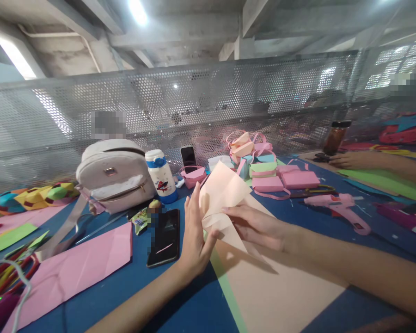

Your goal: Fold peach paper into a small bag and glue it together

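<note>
My left hand (195,231) stands upright with straight fingers against the left edge of a folded peach paper sheet (222,194), its thumb pressing the paper's lower corner. From the right, my right hand (260,226) lies flat on the same sheet and pins the fold down with stretched fingers. The folded sheet rises above a larger peach sheet (280,291) on the blue table (187,305).
A black phone (164,236) lies left of my left hand, near a pink sheet (76,268), a beige backpack (113,178) and a white bottle (161,175). Pink and green paper boxes (266,178) and a pink glue gun (339,208) lie behind. Another person's hand (350,160) rests far right.
</note>
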